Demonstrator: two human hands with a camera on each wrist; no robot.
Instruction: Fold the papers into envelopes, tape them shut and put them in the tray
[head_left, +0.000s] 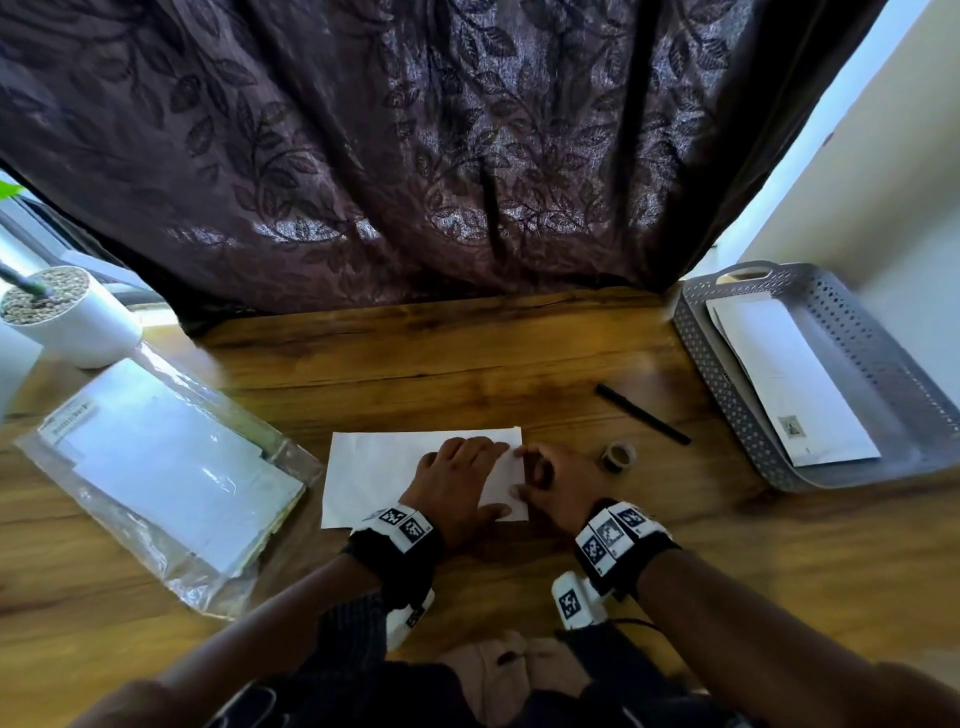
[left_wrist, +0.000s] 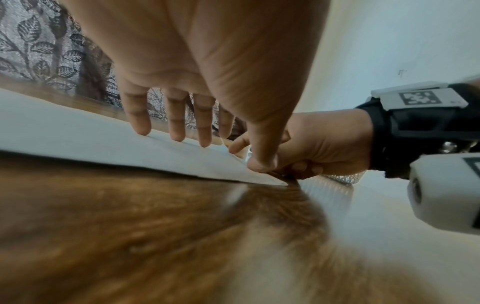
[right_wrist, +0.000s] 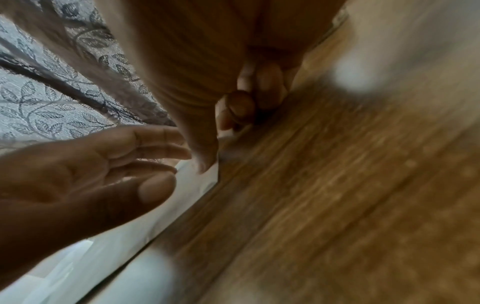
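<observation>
**Under both hands: a thin sheet mid-fold**

Under the left hand (head_left: 451, 480), whose fingers are spread flat, the paper (head_left: 374, 475) lies on the tabletop (head_left: 467, 364). The right hand (head_left: 553, 480) pinches its right edge. Light, limp and easily creased, it probably handles best at corners. The tray (head_left: 852, 332) sits beyond the right hand.
</observation>
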